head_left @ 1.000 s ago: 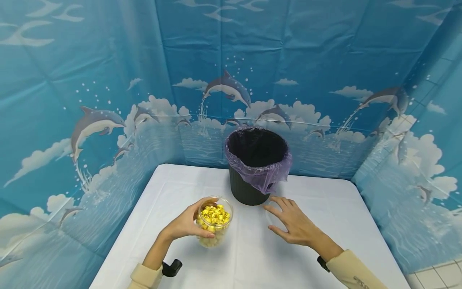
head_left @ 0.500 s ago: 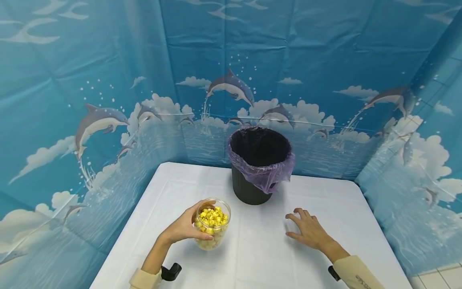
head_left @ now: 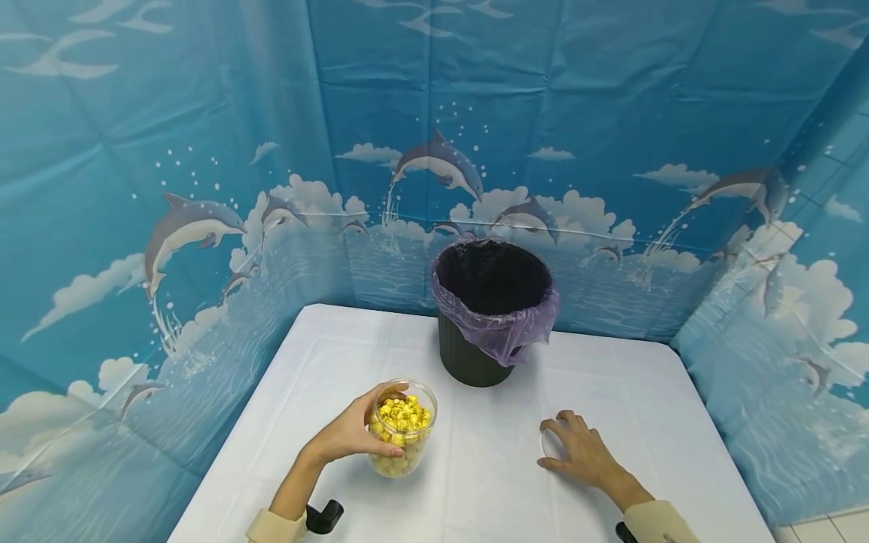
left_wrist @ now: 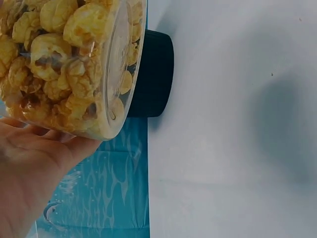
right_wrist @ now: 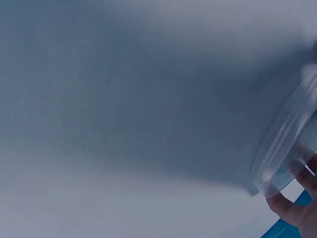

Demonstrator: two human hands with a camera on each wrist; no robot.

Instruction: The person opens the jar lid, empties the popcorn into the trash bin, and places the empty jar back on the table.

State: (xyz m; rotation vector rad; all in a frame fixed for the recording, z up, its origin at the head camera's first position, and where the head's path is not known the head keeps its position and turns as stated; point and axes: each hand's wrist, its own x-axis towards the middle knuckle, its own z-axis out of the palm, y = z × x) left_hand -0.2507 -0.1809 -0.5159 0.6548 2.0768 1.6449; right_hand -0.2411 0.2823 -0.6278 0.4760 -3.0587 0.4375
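Black bin (head_left: 467, 356) ahead, we see left hand (head_left: 348, 430) gripping a jar (head_left: 410, 439) at its seven o'clock, right hand (head_left: 584, 454) gripping a lid (right_wrist: 282, 140) at five.

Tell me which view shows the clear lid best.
The right wrist view: the clear lid is close up there, its rim plain, though the frame's right edge cuts it off. The head view shows only a faint curved edge at the right grip. The left wrist view doesn't show it.
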